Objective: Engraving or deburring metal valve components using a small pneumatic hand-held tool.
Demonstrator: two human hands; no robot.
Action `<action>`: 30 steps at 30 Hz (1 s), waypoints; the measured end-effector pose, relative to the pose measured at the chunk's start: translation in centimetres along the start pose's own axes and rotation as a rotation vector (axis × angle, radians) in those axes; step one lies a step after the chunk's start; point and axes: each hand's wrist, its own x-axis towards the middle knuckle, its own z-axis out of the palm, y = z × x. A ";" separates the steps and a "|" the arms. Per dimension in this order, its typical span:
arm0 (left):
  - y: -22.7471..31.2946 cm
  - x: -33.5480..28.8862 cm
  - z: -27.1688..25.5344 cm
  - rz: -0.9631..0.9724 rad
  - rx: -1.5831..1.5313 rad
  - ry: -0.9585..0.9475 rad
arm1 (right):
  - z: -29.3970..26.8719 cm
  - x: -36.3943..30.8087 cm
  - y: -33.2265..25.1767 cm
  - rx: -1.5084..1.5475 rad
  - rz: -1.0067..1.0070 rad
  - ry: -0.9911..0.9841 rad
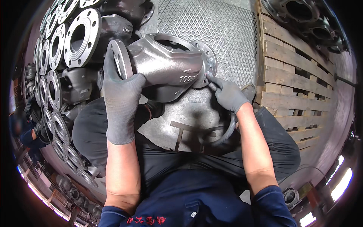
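Note:
A grey cast-metal valve body (166, 62) lies tilted in front of me, with a flange at each end and a wide opening on top. My left hand (121, 87), in a grey knit glove, is closed round its left flange (121, 56), thumb on the near side. At the right flange (208, 62), my gloved right hand (228, 94) reaches in with fingers stretched out. Its fingertips touch or nearly touch the rim near a bolt hole; nothing shows in that hand. Its palm side is hidden.
Stacked flanged castings (81, 38) rise close on my left. A wooden pallet (295, 79) lies to the right, with more castings (302, 15) beyond. Diamond-pattern metal mesh (227, 30) covers the floor ahead. A ribbed grey hose (228, 130) curves below my right wrist, near a metal stand (181, 130).

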 end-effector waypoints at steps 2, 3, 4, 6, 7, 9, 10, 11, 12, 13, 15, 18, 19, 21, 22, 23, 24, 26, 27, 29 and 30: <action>0.4 -0.1 -0.1 -0.040 0.018 0.008 | 0.4 0.1 -0.7 0.022 0.027 0.095; 0.3 -0.2 -0.1 -0.041 0.018 0.008 | 0.9 0.1 -0.8 0.022 0.028 0.094; 0.1 -0.2 0.0 -0.041 0.019 0.016 | 1.3 0.2 -1.1 0.025 0.077 0.066; -0.1 0.0 0.1 -0.041 0.017 0.026 | 1.5 -0.1 -1.6 0.034 0.120 0.044; 0.0 0.0 0.1 -0.033 0.025 0.018 | 1.8 -0.3 -1.8 0.033 0.122 0.043; -0.1 0.0 0.1 -0.026 0.033 0.009 | 2.6 -0.5 -1.7 0.050 0.168 0.044; -0.2 -0.1 0.1 -0.025 0.015 0.013 | 2.9 -0.6 -1.7 0.121 0.122 0.128; -0.3 -0.2 0.0 -0.025 -0.004 0.017 | 3.1 -0.6 -1.8 0.120 0.122 0.127; -0.2 -0.2 0.0 -0.026 -0.004 0.017 | 3.3 -0.5 -1.8 0.095 0.157 0.139; 0.1 -0.2 0.0 -0.062 -0.032 0.004 | 3.4 -0.3 -2.0 0.070 0.189 0.153; 0.4 -0.2 0.1 -0.096 -0.061 -0.008 | 3.7 -0.3 -1.6 0.099 0.158 0.165; 0.4 -0.2 0.1 -0.124 -0.118 -0.004 | 3.4 -0.5 -1.6 0.107 0.139 0.130; 0.2 -0.1 0.0 -0.096 -0.072 -0.001 | 3.1 -0.6 -1.9 0.088 0.148 0.083; 0.2 0.0 -0.1 -0.069 -0.026 0.006 | 2.5 -0.7 -2.5 0.107 0.148 0.132; 0.5 0.0 -0.1 -0.093 -0.044 -0.005 | 2.4 -1.0 -2.7 0.128 0.155 0.183; 0.7 -0.1 0.0 -0.116 -0.062 -0.016 | 2.5 -0.9 -2.5 0.127 0.157 0.182; 0.6 -0.2 0.0 -0.118 -0.063 -0.018 | 2.7 -0.7 -1.9 0.095 0.131 0.134; 0.2 -0.2 0.1 -0.083 -0.014 0.012 | 2.8 -0.5 -1.3 0.045 0.082 0.093; 0.2 0.0 0.2 -0.081 -0.016 0.013 | 2.7 -0.6 -0.9 0.043 0.081 0.096; -0.1 0.1 0.0 -0.048 -0.023 0.006 | 1.3 -1.4 -2.2 0.103 0.090 0.204; 0.0 -0.1 0.0 -0.051 -0.023 0.005 | 1.4 -1.2 -1.8 0.075 0.143 0.204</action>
